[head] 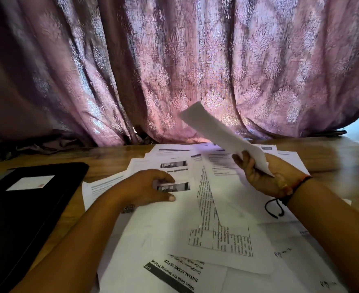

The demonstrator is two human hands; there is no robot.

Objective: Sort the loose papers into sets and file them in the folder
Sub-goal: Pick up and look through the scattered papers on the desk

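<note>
Papers (216, 261) strewn; left hand (146, 188) seemingly pinches photo page (181, 185); right hand (258, 176) grips lifted sheet (212, 127).

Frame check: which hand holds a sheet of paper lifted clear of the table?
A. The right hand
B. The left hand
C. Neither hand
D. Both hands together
A: the right hand grips a white sheet raised above the table, while the left hand stays low on the papers spread over it.

purple patterned curtain (174, 60), wooden table (332, 151)
</note>
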